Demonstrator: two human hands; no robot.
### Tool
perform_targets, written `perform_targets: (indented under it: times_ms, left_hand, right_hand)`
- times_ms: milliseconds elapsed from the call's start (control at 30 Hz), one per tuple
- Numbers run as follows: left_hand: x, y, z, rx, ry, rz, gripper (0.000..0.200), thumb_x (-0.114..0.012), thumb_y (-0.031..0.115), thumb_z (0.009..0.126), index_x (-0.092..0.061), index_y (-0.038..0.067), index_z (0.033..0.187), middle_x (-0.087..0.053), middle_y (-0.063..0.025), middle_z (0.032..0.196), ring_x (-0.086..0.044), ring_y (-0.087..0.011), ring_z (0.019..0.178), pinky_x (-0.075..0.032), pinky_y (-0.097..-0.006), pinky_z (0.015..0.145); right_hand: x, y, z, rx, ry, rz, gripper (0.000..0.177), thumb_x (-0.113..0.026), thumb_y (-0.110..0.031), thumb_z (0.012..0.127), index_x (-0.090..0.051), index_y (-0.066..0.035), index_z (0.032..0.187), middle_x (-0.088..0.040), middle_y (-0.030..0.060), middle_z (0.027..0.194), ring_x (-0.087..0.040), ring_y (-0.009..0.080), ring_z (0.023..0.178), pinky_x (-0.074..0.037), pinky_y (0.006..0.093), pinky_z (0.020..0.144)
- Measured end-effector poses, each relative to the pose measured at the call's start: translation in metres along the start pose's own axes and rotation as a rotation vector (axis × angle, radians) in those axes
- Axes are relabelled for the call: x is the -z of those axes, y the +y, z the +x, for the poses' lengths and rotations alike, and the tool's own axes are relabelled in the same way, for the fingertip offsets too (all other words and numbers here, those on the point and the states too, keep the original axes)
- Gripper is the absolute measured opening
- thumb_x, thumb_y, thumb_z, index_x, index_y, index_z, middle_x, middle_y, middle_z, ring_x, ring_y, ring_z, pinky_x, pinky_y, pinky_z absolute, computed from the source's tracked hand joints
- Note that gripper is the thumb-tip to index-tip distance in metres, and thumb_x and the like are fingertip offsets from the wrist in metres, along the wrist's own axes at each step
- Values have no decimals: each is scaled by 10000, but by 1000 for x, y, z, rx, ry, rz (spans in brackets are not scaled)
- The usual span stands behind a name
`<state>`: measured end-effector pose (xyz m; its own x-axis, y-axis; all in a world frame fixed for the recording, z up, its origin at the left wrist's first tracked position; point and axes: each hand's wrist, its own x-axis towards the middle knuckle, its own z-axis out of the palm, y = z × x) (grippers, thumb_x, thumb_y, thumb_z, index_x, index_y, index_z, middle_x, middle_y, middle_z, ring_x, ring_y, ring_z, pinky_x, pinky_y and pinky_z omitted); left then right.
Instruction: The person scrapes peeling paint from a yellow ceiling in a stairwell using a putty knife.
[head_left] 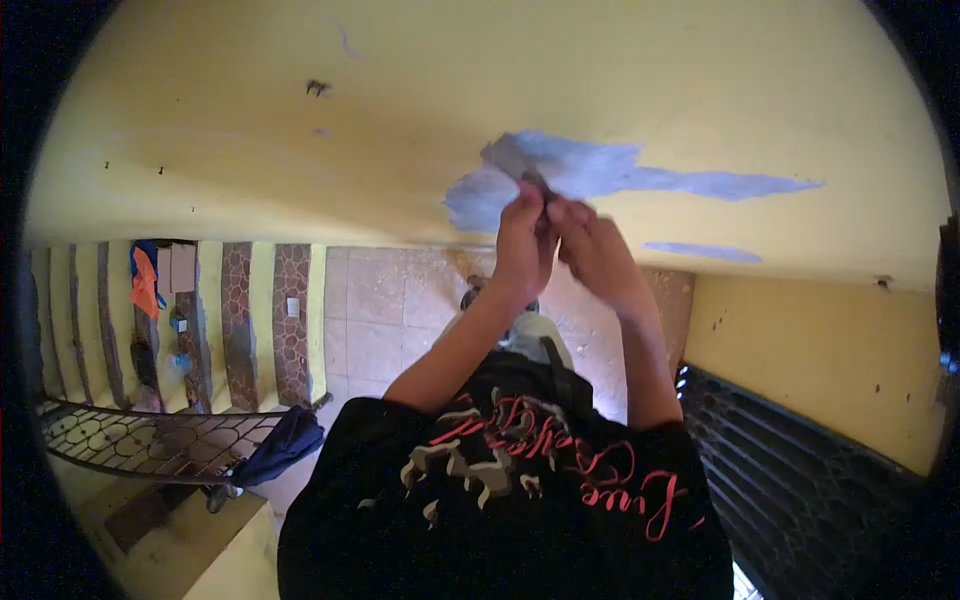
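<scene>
Both grips narrow: left hand [525, 245], right hand [598, 248] on blurred tool [537, 182] at grey patch [595, 167].

Floor [372, 300]: lt tile, grout lines visible, pale specks scattered, brownish debris [462, 262] right by wall base. 1 dark shoe [473, 292] on it nr the debris.

Steps [292, 350] at L of view: stone-pattern/brown treads, yellow risers. Closest tread has 1 small pale rect. item [292, 307] approx mid-width. Further up: orange cloth [146, 284] w/ blue cloth [146, 250] touching it, pinkish-tan box [178, 268] just beside. Also 1 small blue-and-white item [179, 323], 1 bluish item [180, 362], 1 dark item [145, 362]; too small to ID.
</scene>
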<state>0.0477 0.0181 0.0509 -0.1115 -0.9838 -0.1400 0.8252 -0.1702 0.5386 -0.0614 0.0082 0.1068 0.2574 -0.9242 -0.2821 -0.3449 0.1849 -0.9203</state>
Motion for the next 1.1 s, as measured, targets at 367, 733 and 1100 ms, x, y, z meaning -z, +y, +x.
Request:
perform_targets:
  times_ms: [367, 733, 1100]
  left_hand:
    - [-10, -9, -4, -60, 6, 12, 591, -357, 523, 950, -618, 12, 808, -663, -126, 812, -607, -190, 684, -455, -285, 540]
    - [-28, -10, 4, -73, 233, -233, 376, -433, 403, 959, -522, 85, 779, -557, -71, 668, -541, -222, 719, -463, -375, 737]
    - [-20, -22, -7, -49, 103, -244, 457, -442, 458, 944, -554, 22, 869, -633, -127, 820, -617, -236, 836, -481, -343, 777]
  right_hand:
    - [13, -6, -16, 82, -50, -224, 400, -421, -327, 977, -574, 10, 1130, -608, 169, 828, -581, 238, 609, -451, 339, 557]
    - [14, -13, 8, 358, -48, -296, 381, -435, -317, 970, -566, 33, 1045, -583, 204, 783, -563, 311, 698, -449, 385, 598]
    - [20, -6, -15, 271, -134, -192, 362, -400, -275, 993, -512, 35, 1142, -575, 123, 719, -534, 163, 576, -420, 327, 524]
